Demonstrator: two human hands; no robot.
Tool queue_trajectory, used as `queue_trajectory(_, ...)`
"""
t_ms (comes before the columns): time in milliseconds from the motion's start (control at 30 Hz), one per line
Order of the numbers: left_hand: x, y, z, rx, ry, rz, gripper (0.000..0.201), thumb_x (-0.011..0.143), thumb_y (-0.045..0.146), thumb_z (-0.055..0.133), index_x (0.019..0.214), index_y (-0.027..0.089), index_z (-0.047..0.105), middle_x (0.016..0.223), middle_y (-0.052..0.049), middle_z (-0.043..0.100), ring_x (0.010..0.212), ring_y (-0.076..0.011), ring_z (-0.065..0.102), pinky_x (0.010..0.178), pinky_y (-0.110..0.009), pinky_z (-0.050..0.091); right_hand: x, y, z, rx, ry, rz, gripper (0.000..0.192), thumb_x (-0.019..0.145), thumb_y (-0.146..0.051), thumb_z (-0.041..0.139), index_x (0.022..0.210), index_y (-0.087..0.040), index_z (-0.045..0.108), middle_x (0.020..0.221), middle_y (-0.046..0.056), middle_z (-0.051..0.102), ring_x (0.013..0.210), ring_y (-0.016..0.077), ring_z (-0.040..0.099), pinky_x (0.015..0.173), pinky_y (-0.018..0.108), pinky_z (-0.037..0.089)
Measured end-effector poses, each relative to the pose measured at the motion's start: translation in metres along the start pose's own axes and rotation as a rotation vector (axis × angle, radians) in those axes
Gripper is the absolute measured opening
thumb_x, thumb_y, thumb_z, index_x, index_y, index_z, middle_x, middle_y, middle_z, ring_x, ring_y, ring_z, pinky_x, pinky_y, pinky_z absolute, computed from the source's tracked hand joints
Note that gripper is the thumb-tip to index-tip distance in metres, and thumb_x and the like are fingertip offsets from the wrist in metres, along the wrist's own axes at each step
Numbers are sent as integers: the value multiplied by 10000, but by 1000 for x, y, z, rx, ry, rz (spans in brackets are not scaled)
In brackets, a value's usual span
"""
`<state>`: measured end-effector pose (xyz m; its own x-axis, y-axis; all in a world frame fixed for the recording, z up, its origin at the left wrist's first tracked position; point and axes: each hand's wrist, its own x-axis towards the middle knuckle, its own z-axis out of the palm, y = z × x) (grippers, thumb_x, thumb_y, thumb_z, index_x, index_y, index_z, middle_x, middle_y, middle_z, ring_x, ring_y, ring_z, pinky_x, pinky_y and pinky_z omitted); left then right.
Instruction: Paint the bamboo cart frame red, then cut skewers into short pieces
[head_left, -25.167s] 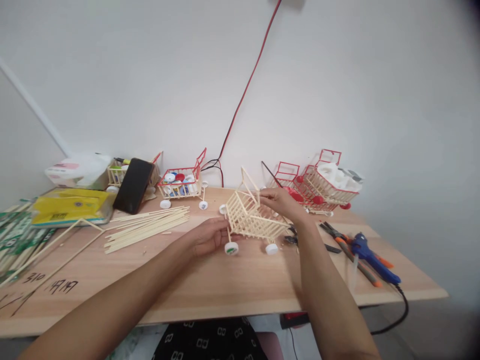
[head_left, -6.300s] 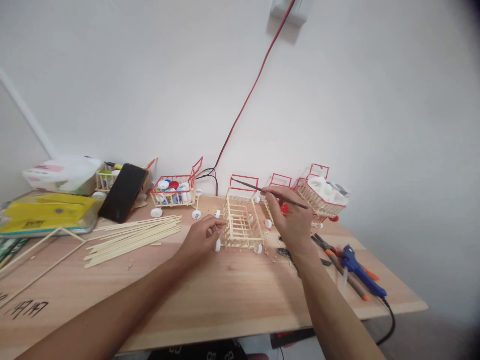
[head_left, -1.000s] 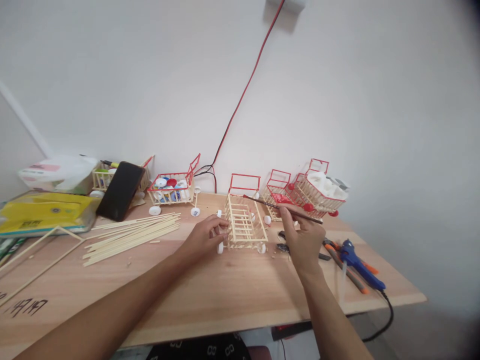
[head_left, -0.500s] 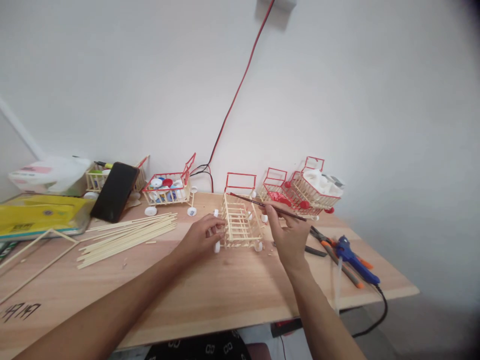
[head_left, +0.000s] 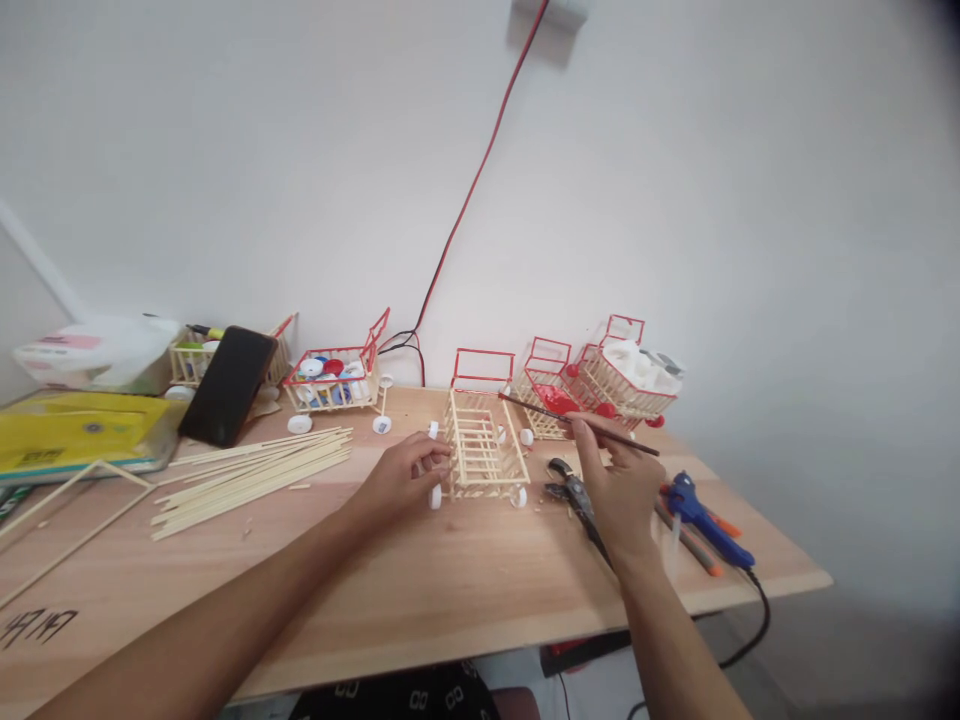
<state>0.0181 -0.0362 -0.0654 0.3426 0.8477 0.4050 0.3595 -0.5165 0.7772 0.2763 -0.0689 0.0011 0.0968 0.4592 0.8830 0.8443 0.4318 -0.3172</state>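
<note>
A miniature shopping cart made of thin wooden sticks stands on white bottle-cap wheels in front of me, its raised back handle painted red. My left hand is at its left side, with bent fingers gripping the side sticks. In my right hand is a slim dark paintbrush, pinched between thumb and fingers. The brush tip touches or nearly touches the right end of the cart's back rim. Just beyond that hand, red paint lies in another small stick cart.
Pliers and a blue glue gun lie on the right. Loose sticks, a leaning phone, a yellow package and a cart of bottle caps are left. A tissue-filled cart stands back right.
My right hand has moved right, carrying the brush tip from the left end of the cart's back rim to its right end. My left hand stays at the cart's side.
</note>
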Motion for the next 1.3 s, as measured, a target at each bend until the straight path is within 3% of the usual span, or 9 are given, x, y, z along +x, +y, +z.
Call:
queue_trajectory(333,1,-1,2,2,2,19,244,809,206,573,1028,156,668,909,-52,625,767,-148,565,671,-254,447,6,-8,-11,33,-69,-118,145,873,-241,573,932,-200,699,852,40,727,707,157,645,637,277,499)
queue_trajectory(633,2,-2,4,-15,-2,27,228,813,238,575,1002,154,669,906,-59,645,766,-150,572,665,-255,451,6,-6,-5,106,-108,-83,152,865,-235,581,947,-212,707,887,40,730,743,158,646,642,278,502)
queue_trajectory(967,3,1,3,-7,-3,-2,192,802,246,586,949,164,678,883,-51,646,731,-144,574,640,-247,450,5,-12,-10,46,-44,-99,158,876,-250,563,916,-196,707,841,49,730,704,164,651,660,295,514)
queue_trajectory(1300,2,-1,2,-4,-13,1,207,811,238,575,971,151,672,880,-53,643,751,-147,573,661,-250,442,-4,-4,-3,108,-120,-104,145,865,-218,582,944,-196,702,883,50,732,757,165,654,666,288,514)
